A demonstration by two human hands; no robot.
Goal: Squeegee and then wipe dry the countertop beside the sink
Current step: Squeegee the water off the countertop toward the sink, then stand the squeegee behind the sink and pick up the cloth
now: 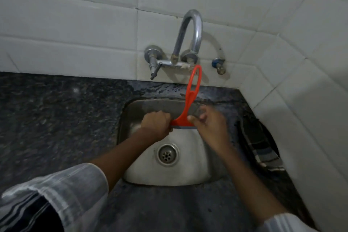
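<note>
Countertop (56, 118) beside the sink (188, 175) shows droplets (165, 88) behind it, so we judge squeegeeing unfinished and wiping not yet begun. We hold the orange squeegee (185, 119) above the sink. Our left hand (156, 124) is clenched on its blade end and our right hand (211, 128) touches the other with the thumb; whether it grips we cannot tell.

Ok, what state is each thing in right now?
sink: drain unplugged
tap: no water visibly running
squeegee: held above the sink, handle pointing at the tap
left hand: grips the blade's left end
right hand: at blade's right end, blurred, grip unclear
countertop: wet behind the sink
cloth: lying right of the sink, untouched
</note>
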